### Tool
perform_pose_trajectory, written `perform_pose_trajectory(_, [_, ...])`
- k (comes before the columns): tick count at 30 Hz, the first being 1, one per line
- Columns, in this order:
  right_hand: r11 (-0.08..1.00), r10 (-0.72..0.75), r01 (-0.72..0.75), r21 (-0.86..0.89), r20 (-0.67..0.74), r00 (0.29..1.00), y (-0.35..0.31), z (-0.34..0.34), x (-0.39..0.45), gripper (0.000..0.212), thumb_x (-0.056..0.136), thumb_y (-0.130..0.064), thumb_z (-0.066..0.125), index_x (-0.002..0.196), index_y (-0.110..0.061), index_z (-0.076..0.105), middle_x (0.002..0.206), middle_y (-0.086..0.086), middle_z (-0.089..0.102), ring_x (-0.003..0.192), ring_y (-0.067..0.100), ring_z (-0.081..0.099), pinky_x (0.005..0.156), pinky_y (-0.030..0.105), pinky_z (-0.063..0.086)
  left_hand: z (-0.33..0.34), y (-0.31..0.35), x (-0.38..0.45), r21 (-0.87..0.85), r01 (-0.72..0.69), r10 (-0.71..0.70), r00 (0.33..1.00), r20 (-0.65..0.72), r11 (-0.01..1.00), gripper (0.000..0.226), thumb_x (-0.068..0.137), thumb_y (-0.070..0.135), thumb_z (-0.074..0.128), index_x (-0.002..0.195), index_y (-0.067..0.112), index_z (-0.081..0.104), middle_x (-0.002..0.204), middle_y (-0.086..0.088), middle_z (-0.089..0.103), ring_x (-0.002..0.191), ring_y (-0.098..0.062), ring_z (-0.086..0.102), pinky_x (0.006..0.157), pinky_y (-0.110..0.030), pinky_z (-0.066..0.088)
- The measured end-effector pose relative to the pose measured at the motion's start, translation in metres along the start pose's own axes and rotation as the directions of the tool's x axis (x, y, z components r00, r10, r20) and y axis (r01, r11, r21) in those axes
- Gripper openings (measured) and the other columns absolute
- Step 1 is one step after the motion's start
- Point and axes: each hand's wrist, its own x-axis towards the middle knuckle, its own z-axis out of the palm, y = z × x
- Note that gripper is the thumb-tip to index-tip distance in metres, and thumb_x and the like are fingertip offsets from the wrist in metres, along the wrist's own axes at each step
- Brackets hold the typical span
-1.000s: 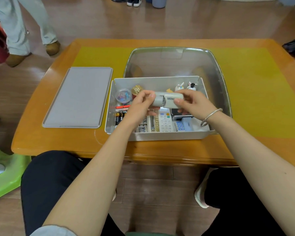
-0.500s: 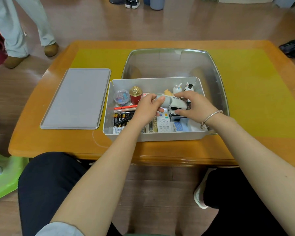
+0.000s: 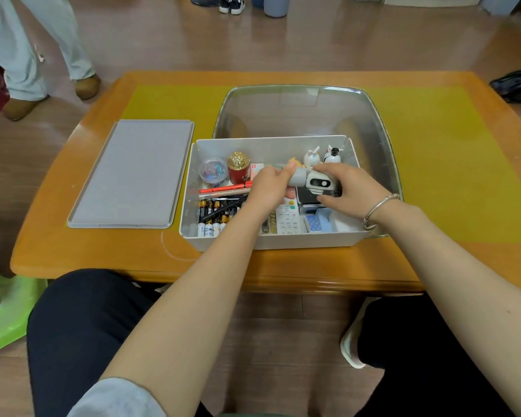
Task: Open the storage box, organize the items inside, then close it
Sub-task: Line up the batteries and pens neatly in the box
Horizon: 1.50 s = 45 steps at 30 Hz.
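A white storage box (image 3: 283,242) stands open at the table's near edge. Its grey lid (image 3: 133,176) lies flat to the left. Both hands hold a grey and white cylindrical device (image 3: 309,179) low inside the box. My left hand (image 3: 271,188) grips its grey end, and my right hand (image 3: 343,188) curls round its white end. Inside the box lie batteries (image 3: 211,218), a red pen (image 3: 223,188), a red jar with a gold cap (image 3: 238,170), a round tub of clips (image 3: 213,170), a white remote (image 3: 288,219) and two small rabbit figures (image 3: 322,155).
A clear plastic bin (image 3: 301,112) stands right behind the box. A yellow mat (image 3: 448,164) covers the orange table. A person's legs (image 3: 42,49) stand at the far left, a green stool (image 3: 3,314) is by my left knee, and a black bag (image 3: 518,85) lies at the far right.
Both hands have lowered the grey and white device from above the box down among the items, and turned it so that its white end faces up.
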Motion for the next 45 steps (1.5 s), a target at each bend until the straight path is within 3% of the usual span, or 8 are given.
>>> perform_pose_trajectory(9, [0.862,0.053,-0.030,-0.505,0.031,0.998,0.015,-0.004,0.013,0.058,0.078,-0.031,0.071,0.130,-0.022,0.048,0.117,0.005,0.059,0.108,0.026,0.055,0.093,0.036,0.029,0.015,-0.001,0.007,0.092,-0.050,0.034,0.987,0.159,0.995,0.037,0.097,0.019,0.054,0.132,0.010,0.047,0.121,-0.009,0.060,0.100,-0.019,0.063,0.084,-0.032,0.050])
perform_pose_trajectory(12, [0.862,0.075,-0.055,-0.503,0.021,0.997,0.016,-0.003,0.019,0.051,0.080,-0.032,0.069,0.126,-0.023,0.050,0.118,0.003,0.060,0.108,0.024,0.055,0.090,0.036,0.025,0.014,-0.002,0.008,0.141,-0.158,0.137,0.979,0.148,0.977,0.046,0.094,0.010,0.057,0.137,0.015,0.042,0.126,-0.007,0.056,0.106,-0.021,0.059,0.092,-0.038,0.049])
perform_pose_trajectory(15, [0.891,0.069,-0.058,-0.451,0.008,0.998,0.018,-0.006,0.020,0.046,0.082,-0.029,0.067,0.125,-0.027,0.051,0.120,0.001,0.060,0.111,0.023,0.053,0.086,0.038,0.025,0.011,-0.004,0.009,0.159,-0.248,0.225,0.963,0.150,0.956,0.043,0.095,0.011,0.056,0.135,0.019,0.043,0.110,-0.002,0.058,0.087,-0.010,0.061,0.073,-0.023,0.049])
perform_pose_trajectory(22, [0.934,0.020,-0.021,-0.356,-0.007,1.000,0.023,-0.009,0.010,0.051,0.085,-0.019,0.057,0.133,-0.030,0.045,0.129,-0.002,0.054,0.119,0.021,0.048,0.090,0.040,0.031,0.016,-0.002,0.019,0.137,-0.039,0.009,0.977,0.211,0.990,0.039,0.102,0.041,0.037,0.103,0.004,0.052,0.083,-0.010,0.067,0.062,-0.021,0.062,0.050,-0.027,0.040])
perform_pose_trajectory(28, [0.903,0.051,-0.029,-0.428,0.042,0.998,0.017,-0.008,0.016,0.033,0.091,-0.019,0.052,0.120,-0.034,0.058,0.109,-0.004,0.065,0.108,0.024,0.052,0.089,0.039,0.028,0.020,-0.011,0.018,0.344,-0.071,0.009,0.984,0.180,0.936,0.051,0.099,0.050,0.038,0.074,0.008,0.053,0.072,-0.011,0.065,0.057,-0.019,0.055,0.062,-0.032,0.046])
perform_pose_trajectory(33, [0.869,0.117,-0.070,-0.489,0.065,0.991,0.016,-0.007,0.018,0.043,0.093,-0.010,0.043,0.122,-0.038,0.057,0.105,-0.002,0.064,0.108,0.025,0.048,0.087,0.041,0.029,0.017,-0.015,0.017,0.600,-0.279,0.219,0.960,0.172,0.750,0.042,0.095,0.040,0.054,0.127,0.012,0.052,0.113,-0.009,0.059,0.100,-0.025,0.056,0.085,-0.038,0.047])
perform_pose_trajectory(38, [0.860,0.138,-0.066,-0.506,0.106,0.985,0.017,-0.004,0.017,0.064,0.081,0.004,0.043,0.129,-0.037,0.051,0.123,-0.002,0.055,0.118,0.024,0.043,0.087,0.041,0.029,0.023,-0.013,0.015,0.650,-0.323,0.256,0.946,0.200,0.688,0.040,0.095,0.030,0.057,0.129,0.009,0.050,0.114,-0.011,0.059,0.106,-0.028,0.054,0.086,-0.036,0.042])
perform_pose_trajectory(45, [0.885,0.150,-0.121,-0.449,0.030,0.988,0.015,0.004,0.006,0.051,0.089,-0.012,0.045,0.136,-0.034,0.044,0.144,0.000,0.039,0.130,0.024,0.034,0.099,0.045,0.027,0.019,-0.012,0.008,0.628,-0.348,0.281,0.937,0.208,0.696,0.045,0.095,0.030,0.057,0.133,0.010,0.046,0.128,-0.013,0.052,0.116,-0.028,0.049,0.095,-0.038,0.042])
